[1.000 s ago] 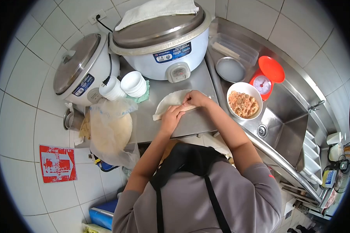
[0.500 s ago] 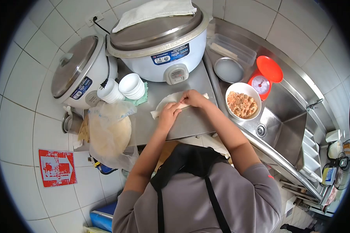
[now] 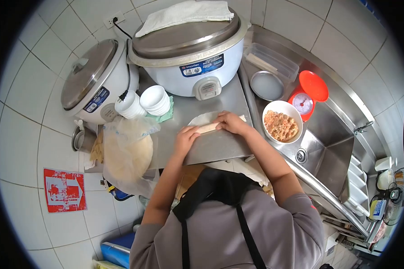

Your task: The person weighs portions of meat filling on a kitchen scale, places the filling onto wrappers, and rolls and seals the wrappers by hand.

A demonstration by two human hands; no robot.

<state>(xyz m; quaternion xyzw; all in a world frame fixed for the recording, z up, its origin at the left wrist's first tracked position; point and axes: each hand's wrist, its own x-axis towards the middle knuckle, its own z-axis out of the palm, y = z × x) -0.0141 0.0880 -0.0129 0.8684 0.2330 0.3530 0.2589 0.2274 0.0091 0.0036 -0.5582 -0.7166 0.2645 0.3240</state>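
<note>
A pale spring roll (image 3: 207, 128) lies on the steel counter, with the flat part of its thin wrapper (image 3: 201, 119) showing on the far side. My left hand (image 3: 185, 138) has its fingers closed on the roll's left end. Toward the other end, my right hand (image 3: 230, 122) presses its bent fingers over the roll. Whatever is inside is hidden by the wrapper. To the right stands a white bowl (image 3: 300, 117) of orange-pink minced filling (image 3: 280, 126). On the left, a stack of round wrappers (image 3: 132, 154) sits in a clear plastic bag (image 3: 128, 127).
Two large rice cookers (image 3: 188, 67) stand at the back. White bowls (image 3: 155, 99) are stacked on a green cloth. A red kitchen scale (image 3: 302, 104), a round metal pan (image 3: 267, 86) and a plastic container (image 3: 278, 62) sit by the sink (image 3: 325, 139).
My hands have moved apart along the wrapper, the left one outward to the left. The wrapper is rolled into a narrower cylinder with less flat sheet showing. The view has shifted slightly.
</note>
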